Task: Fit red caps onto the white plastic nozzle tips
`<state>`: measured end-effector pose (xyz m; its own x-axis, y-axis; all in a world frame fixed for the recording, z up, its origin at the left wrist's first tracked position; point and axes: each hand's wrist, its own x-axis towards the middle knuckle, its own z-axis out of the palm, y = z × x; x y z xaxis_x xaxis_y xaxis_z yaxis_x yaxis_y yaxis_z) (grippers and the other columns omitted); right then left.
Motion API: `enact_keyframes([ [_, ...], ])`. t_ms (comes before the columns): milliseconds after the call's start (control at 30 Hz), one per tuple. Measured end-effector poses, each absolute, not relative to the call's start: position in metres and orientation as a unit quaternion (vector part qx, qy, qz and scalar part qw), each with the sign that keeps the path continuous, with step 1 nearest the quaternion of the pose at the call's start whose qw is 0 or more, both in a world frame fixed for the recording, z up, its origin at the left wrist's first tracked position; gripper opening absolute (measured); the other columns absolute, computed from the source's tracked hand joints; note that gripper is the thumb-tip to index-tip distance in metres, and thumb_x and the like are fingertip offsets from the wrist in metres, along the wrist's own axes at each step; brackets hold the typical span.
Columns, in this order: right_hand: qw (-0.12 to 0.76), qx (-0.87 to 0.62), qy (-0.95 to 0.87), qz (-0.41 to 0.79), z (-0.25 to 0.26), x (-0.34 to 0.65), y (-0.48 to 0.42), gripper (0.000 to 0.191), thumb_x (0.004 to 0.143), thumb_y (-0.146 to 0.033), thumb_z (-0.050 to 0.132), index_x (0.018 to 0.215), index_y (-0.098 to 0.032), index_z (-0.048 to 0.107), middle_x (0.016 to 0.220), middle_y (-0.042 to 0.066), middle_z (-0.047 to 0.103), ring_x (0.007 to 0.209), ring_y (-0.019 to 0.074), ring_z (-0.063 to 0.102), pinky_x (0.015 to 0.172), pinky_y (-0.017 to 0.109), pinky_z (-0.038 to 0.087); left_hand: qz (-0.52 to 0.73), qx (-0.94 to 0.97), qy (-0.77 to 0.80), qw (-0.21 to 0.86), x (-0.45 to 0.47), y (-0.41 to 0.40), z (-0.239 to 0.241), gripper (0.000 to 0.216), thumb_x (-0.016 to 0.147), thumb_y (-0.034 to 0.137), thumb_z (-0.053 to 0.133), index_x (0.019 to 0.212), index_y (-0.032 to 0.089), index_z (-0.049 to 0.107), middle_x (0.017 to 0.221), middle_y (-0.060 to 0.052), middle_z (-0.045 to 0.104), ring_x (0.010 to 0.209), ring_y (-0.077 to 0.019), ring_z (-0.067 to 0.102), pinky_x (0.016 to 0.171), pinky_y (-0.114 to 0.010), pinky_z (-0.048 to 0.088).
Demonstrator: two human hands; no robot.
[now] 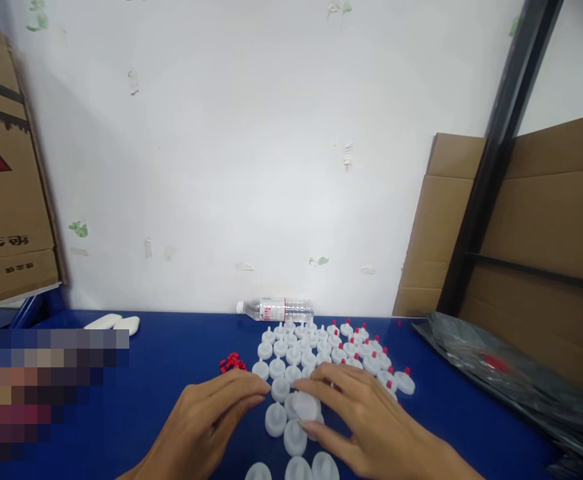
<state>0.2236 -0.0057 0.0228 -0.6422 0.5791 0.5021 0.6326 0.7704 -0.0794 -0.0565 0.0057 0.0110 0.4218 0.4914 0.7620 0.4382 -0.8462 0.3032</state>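
I have the right hand (366, 413) pinching a white cap (308, 404) just over other caps (276, 420). The left hand's (204, 417) fingers are narrow; I can't tell if they hold anything. Dipping too low could knock caps over.

I work in what looks like a workshop: massed white parts (280, 348) at 12 o'clock on a blue table (146, 363), carton (6, 200) at 10, cardboard (551, 220) at 2, scuffed wall (271, 167) beyond.
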Motion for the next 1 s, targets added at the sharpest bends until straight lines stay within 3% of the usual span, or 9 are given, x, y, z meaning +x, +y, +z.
enact_keyframes([
  [200, 0.276, -0.329, -0.901, -0.060, 0.019, 0.221, -0.007, 0.040, 0.099, -0.037, 0.067, 0.137, -0.026, 0.061, 0.113, 0.008, 0.071, 0.101, 0.0256, 0.073, 0.089, 0.040, 0.061, 0.459, 0.838, 0.268, 0.127, -0.032, -0.003, 0.019, 0.020, 0.106, 0.032, 0.058, 0.106, 0.030, 0.078, 0.092, 0.003, 0.084, 0.072, -0.0144, 0.079, 0.073, -0.018, 0.064],
  [367, 0.306, -0.323, -0.892, -0.082, 0.024, 0.221, -0.007, 0.031, 0.102, -0.038, 0.062, 0.129, -0.023, 0.064, 0.105, 0.008, 0.071, 0.092, 0.0228, 0.072, 0.081, 0.035, 0.061, 0.465, 0.838, 0.255, 0.131, -0.021, 0.005, 0.016, 0.024, 0.106, 0.033, 0.057, 0.104, 0.027, 0.080, 0.099, -0.002, 0.084, 0.085, -0.0171, 0.081, 0.080, -0.021, 0.064],
  [567, 0.322, -0.333, -0.882, -0.084, 0.025, 0.220, -0.005, 0.030, 0.108, -0.041, 0.051, 0.129, -0.023, 0.062, 0.113, 0.011, 0.067, 0.089, 0.0221, 0.072, 0.074, 0.034, 0.062, 0.467, 0.808, 0.316, 0.169, -0.021, 0.006, 0.011, 0.019, 0.101, 0.033, 0.064, 0.106, 0.036, 0.082, 0.087, 0.007, 0.085, 0.052, -0.0103, 0.073, 0.052, -0.015, 0.059],
  [667, 0.346, -0.309, -0.882, -0.088, 0.023, 0.218, -0.004, 0.035, 0.110, -0.046, 0.044, 0.133, -0.025, 0.060, 0.124, 0.014, 0.068, 0.100, 0.0240, 0.074, 0.080, 0.036, 0.063, 0.474, 0.814, 0.308, 0.135, -0.023, 0.006, 0.007, 0.018, 0.102, 0.034, 0.065, 0.110, 0.036, 0.081, 0.090, 0.008, 0.085, 0.063, -0.0119, 0.078, 0.062, -0.015, 0.061],
  [767, 0.386, -0.265, -0.882, -0.063, 0.019, 0.215, -0.004, 0.036, 0.109, -0.044, 0.047, 0.138, -0.024, 0.055, 0.116, 0.009, 0.075, 0.101, 0.0229, 0.074, 0.087, 0.034, 0.062, 0.472, 0.836, 0.271, 0.071, -0.024, 0.009, 0.006, 0.020, 0.105, 0.032, 0.060, 0.115, 0.031, 0.077, 0.099, 0.003, 0.084, 0.082, -0.0148, 0.081, 0.078, -0.019, 0.062],
  [1000, 0.445, -0.240, -0.862, -0.035, 0.011, 0.204, -0.005, 0.039, 0.107, -0.039, 0.054, 0.142, -0.022, 0.053, 0.109, 0.008, 0.078, 0.090, 0.0219, 0.074, 0.081, 0.031, 0.063, 0.435, 0.875, 0.208, -0.032, -0.021, 0.009, 0.014, 0.024, 0.103, 0.008, 0.041, 0.100, 0.020, 0.062, 0.075, -0.005, 0.067, 0.072, -0.0202, 0.059, 0.058, -0.028, 0.047],
])
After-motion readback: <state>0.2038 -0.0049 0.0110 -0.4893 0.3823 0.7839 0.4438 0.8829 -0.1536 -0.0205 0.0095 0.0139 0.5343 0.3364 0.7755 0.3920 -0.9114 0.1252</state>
